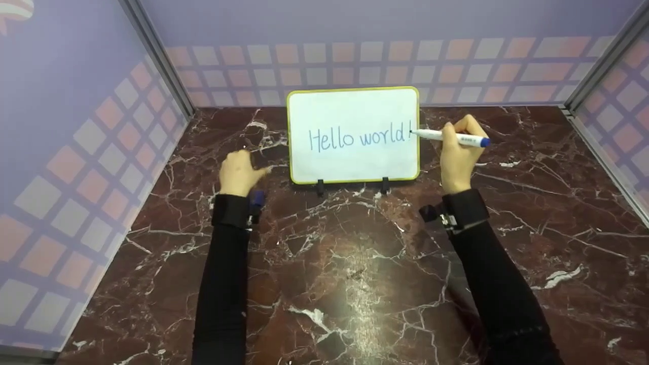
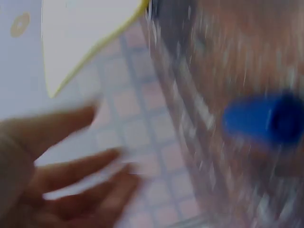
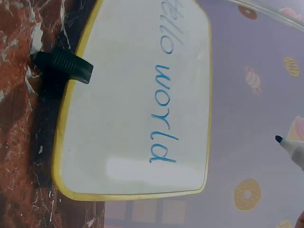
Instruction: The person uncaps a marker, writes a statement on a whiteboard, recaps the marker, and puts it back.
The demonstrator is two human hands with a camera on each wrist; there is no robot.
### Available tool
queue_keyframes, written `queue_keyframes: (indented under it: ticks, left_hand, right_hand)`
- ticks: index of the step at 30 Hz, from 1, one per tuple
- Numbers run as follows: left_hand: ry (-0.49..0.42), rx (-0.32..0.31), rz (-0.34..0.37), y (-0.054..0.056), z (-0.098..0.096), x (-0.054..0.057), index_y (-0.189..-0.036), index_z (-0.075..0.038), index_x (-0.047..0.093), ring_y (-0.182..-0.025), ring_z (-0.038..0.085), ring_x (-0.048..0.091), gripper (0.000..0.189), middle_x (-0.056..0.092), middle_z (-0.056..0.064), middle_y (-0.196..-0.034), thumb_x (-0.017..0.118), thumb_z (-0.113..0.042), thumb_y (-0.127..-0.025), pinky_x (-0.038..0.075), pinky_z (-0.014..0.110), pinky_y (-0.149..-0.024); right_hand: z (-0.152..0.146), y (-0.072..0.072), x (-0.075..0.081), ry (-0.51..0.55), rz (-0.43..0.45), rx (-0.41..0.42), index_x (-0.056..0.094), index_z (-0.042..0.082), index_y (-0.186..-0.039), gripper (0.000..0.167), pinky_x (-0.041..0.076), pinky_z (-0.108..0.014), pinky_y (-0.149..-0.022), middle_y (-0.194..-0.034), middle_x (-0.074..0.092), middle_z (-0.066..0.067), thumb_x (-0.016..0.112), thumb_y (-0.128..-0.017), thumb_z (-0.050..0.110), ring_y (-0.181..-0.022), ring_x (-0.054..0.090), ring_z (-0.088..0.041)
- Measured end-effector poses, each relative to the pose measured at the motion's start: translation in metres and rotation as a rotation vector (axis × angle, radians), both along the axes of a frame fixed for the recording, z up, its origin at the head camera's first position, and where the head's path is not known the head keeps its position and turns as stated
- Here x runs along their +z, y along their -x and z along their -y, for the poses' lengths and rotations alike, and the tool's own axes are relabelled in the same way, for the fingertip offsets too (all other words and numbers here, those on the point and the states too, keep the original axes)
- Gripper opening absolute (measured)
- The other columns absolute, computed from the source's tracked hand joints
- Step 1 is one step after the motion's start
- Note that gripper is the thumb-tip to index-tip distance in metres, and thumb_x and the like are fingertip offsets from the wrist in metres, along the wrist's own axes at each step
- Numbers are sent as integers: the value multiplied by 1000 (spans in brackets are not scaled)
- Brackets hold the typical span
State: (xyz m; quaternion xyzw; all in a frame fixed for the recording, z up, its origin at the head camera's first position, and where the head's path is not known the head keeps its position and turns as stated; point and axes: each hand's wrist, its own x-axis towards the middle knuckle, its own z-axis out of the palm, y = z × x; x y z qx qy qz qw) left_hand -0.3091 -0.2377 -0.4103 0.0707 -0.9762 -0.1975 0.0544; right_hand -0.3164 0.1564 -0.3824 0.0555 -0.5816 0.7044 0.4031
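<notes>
A whiteboard (image 1: 353, 162) with a yellow frame stands upright and bears "Hello world" in blue handwriting (image 1: 355, 139). My right hand (image 1: 459, 152), right of the board, pinches a white marker (image 1: 431, 134) with a blue end. Its dark tip overlaps the board beside an upright stroke after the words. In the right wrist view the marker (image 3: 290, 148) shows at the right edge. To the left of the board, my left hand (image 1: 239, 170) holds nothing, thumb spread toward the board. By the left wrist is a blue cap (image 1: 258, 197), blurred in the left wrist view.
Two black feet, one at the left (image 1: 320, 187) and one at the right (image 1: 385, 184), support the board. The dark red marbled tabletop (image 1: 345, 274) is enclosed by patterned panels at the back (image 1: 355, 30) and sides. Both wrists carry black straps.
</notes>
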Motion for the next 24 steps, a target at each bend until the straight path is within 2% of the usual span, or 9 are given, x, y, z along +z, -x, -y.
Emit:
queue_keyframes:
  ticks: [3, 5, 8, 12, 15, 18, 21, 24]
  left_hand:
    - [113, 44, 241, -8, 3, 6, -122, 7, 60, -109, 47, 63, 75, 62, 30, -123, 84, -45, -75, 56, 56, -87]
    - [161, 27, 340, -9, 2, 4, -129, 6, 57, -116, 49, 59, 80, 58, 30, -131, 85, -45, -74, 55, 57, -90]
    - [178, -6, 396, -7, -1, -2, -130, 5, 57, -120, 49, 57, 76, 56, 29, -135, 87, -36, -74, 54, 57, -93]
    - [175, -33, 414, -3, -1, -7, -125, 6, 60, -119, 51, 57, 64, 58, 30, -133, 87, -25, -76, 54, 59, -93]
    - [171, -31, 353, -3, 0, -1, -121, 6, 61, -117, 52, 57, 57, 58, 31, -130, 84, -20, -76, 54, 60, -91]
    - [154, -26, 184, -11, -8, 15, -111, 6, 66, -110, 51, 61, 45, 64, 30, -121, 83, -17, -76, 55, 59, -88]
    - [108, -68, -23, -28, -34, 40, -100, 2, 71, -96, 45, 68, 33, 71, 25, -107, 83, -19, -78, 58, 54, -81]
    - [42, -190, -195, -53, -71, 62, -97, -2, 74, -88, 35, 71, 24, 74, 18, -101, 81, -19, -82, 60, 45, -79]
  right_hand:
    - [-5, -9, -4, 4, -13, -9, 40, 18, -56, 44, 36, -18, -39, -52, 47, 4, 52, -84, -14, -41, 43, -7]
    - [-8, -13, -7, 5, -14, -17, 40, 16, -56, 43, 36, -18, -41, -53, 47, 5, 53, -84, -14, -43, 43, -6]
    - [-10, -17, -11, 21, -16, -30, 41, 16, -56, 43, 36, -18, -44, -55, 46, 5, 53, -83, -14, -46, 42, -6]
    - [-12, -20, -14, 41, -20, -37, 42, 17, -55, 44, 34, -18, -46, -56, 43, 4, 53, -82, -15, -48, 40, -7]
    - [-13, -23, -16, 48, -27, -37, 42, 15, -55, 42, 33, -18, -48, -56, 40, 5, 53, -81, -15, -49, 38, -8]
    - [-12, -25, -18, 60, -22, -21, 41, 11, -55, 39, 31, -19, -49, -56, 42, 5, 53, -82, -16, -50, 38, -8]
    - [-8, -27, -21, 75, -9, 26, 42, 9, -56, 38, 34, -19, -47, -55, 46, 3, 53, -83, -16, -48, 41, -8]
    - [-1, -30, -22, 118, 8, 107, 44, 11, -58, 39, 38, -19, -44, -57, 51, 1, 53, -84, -17, -46, 44, -9]
